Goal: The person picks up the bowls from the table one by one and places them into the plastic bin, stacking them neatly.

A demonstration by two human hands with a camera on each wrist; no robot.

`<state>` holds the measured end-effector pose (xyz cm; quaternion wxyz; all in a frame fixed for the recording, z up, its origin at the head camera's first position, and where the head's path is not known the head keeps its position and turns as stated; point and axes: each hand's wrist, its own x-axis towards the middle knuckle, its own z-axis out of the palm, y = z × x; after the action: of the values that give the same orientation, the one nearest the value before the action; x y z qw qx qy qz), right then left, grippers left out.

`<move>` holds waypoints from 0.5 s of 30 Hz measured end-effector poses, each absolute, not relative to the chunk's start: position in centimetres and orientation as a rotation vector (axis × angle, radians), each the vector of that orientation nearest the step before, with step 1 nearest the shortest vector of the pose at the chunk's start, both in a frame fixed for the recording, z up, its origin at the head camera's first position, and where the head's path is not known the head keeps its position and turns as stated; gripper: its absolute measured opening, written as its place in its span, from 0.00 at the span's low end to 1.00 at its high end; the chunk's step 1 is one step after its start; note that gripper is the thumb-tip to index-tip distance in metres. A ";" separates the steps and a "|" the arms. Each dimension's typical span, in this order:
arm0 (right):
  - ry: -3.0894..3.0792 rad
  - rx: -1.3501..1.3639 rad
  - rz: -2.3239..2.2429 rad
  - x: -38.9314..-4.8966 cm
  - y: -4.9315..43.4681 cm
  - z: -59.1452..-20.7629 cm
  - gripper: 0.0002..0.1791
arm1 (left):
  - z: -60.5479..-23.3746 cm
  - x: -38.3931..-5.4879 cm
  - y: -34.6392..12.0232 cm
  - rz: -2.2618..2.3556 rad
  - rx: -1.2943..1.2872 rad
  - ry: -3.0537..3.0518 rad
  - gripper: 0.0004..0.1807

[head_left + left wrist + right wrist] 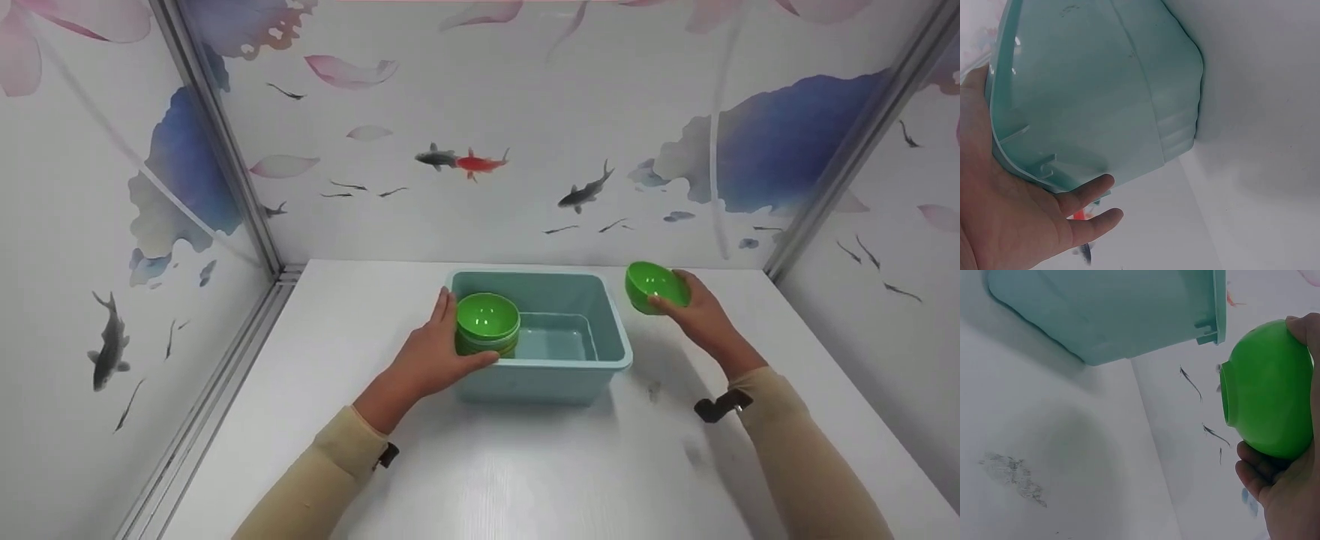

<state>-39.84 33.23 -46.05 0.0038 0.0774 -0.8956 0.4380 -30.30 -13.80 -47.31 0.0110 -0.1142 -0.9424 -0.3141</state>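
Observation:
A pale teal plastic bin (536, 386) stands on the white table. Inside it, at the left end, is a stack of bowls with a green bowl (487, 315) on top; paler rims show beneath. My left hand (435, 352) rests around the bin's front left corner, thumb along the front rim and fingers extended along the left side. In the left wrist view two fingers (1092, 194) stick out straight beside the bin's outer wall. To the right of the bin, my right hand (705, 319) holds another green bowl (1269, 391) in the air, tilted, thumb near its rim.
White panels (487, 217) printed with fish and petals stand behind the table (480, 480) and at both sides, joined by metal posts (217, 135). Grey smudges (1013, 475) mark the tabletop right of the bin. The bin's right part shows its bare floor (559, 337).

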 end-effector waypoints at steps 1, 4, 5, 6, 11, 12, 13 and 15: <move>-2.806 0.248 1.367 -39.7 33.2 -45.8 0.59 | -47.3 -30.3 -13.8 -0.978 -0.355 -2.939 0.80; -2.790 0.262 1.369 -39.3 33.0 -45.4 0.58 | -47.2 -30.2 -13.9 -0.970 -0.365 -2.942 0.80; -2.785 0.270 1.367 -39.2 33.0 -45.2 0.57 | -47.3 -30.2 -13.9 -0.967 -0.368 -2.944 0.80; -2.781 0.277 1.372 -39.1 32.9 -45.1 0.57 | -47.3 -30.2 -14.0 -0.968 -0.372 -2.941 0.80; -2.774 0.324 1.388 -38.6 32.2 -44.3 0.57 | -47.5 -30.1 -14.0 -0.965 -0.374 -2.941 0.80; -2.774 0.332 1.393 -38.5 32.0 -44.0 0.58 | -47.4 -30.1 -14.0 -0.969 -0.375 -2.939 0.80; -2.773 0.342 1.395 -38.4 31.8 -43.7 0.58 | -47.4 -30.2 -14.0 -0.966 -0.373 -2.941 0.80; -2.771 0.362 1.403 -38.3 31.2 -43.0 0.58 | -47.2 -30.4 -14.0 -0.965 -0.365 -2.943 0.81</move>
<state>-38.30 31.22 -43.00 0.0074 0.1157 -0.8862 0.4486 -30.40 -14.01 -47.24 0.0114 -0.1170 -0.9436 -0.3095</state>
